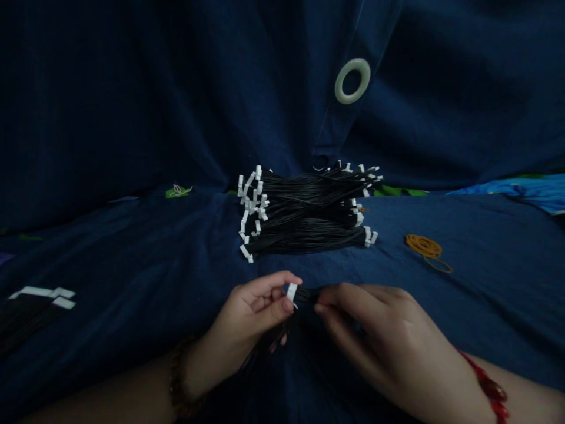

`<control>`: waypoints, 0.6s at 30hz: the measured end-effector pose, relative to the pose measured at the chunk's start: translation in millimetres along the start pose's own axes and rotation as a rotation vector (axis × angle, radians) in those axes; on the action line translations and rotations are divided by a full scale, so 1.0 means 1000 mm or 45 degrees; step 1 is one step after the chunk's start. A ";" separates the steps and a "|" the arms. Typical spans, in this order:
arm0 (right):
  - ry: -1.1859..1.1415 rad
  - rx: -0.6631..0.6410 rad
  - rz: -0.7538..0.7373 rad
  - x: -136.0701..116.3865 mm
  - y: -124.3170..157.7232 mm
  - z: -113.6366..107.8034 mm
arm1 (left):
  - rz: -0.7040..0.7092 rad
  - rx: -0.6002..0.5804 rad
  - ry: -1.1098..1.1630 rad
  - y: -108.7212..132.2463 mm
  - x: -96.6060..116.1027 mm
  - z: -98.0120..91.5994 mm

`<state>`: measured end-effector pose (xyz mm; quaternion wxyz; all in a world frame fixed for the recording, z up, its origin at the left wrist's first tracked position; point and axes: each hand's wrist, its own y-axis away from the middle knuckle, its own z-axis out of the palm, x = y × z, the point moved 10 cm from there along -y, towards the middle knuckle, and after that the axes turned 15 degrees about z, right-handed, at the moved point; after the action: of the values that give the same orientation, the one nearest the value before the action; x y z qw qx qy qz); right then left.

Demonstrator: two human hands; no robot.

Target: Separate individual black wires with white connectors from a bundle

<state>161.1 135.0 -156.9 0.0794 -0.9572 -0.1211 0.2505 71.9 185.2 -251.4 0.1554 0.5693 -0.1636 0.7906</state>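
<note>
My left hand (260, 309) pinches a white plug connector (292, 291) between thumb and forefinger, at lower centre. Black wires (305, 294) run from that connector toward the right. My right hand (375, 324) has its thumb and forefinger closed on these wires, a short way from the connector. The rest of the cable hangs below the hands and is mostly lost in shadow. Beyond both hands lies a stacked pile of black cables (309, 206), with white connectors at both ends.
More black cables with white connectors (64, 302) lie at the far left. A heap of tan rubber bands (424, 246) rests right of the pile. Dark blue cloth (154, 253) covers the surface, and a blue curtain with a pale ring (339, 81) hangs behind.
</note>
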 end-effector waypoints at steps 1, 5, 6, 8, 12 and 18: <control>0.057 0.041 -0.017 0.000 -0.001 -0.004 | -0.009 0.024 0.005 -0.002 -0.001 -0.003; 0.315 0.327 -0.074 -0.007 0.003 -0.033 | -0.031 0.112 0.067 -0.007 -0.002 -0.017; 0.337 0.294 -0.087 -0.009 0.005 -0.033 | -0.035 0.141 0.077 -0.007 -0.001 -0.020; 0.357 0.067 -0.079 -0.009 0.010 -0.016 | -0.040 0.199 0.079 -0.005 0.003 -0.024; 0.307 -0.330 0.145 0.005 0.015 0.027 | -0.004 0.246 0.087 -0.003 0.010 -0.024; -0.473 -0.669 0.345 0.019 0.007 0.068 | 0.063 0.201 0.116 -0.010 0.004 -0.024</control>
<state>144.8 140.0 -225.9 -0.2272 -0.8904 -0.0657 0.3889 54.2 204.9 -254.1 0.0979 0.5390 -0.1075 0.8297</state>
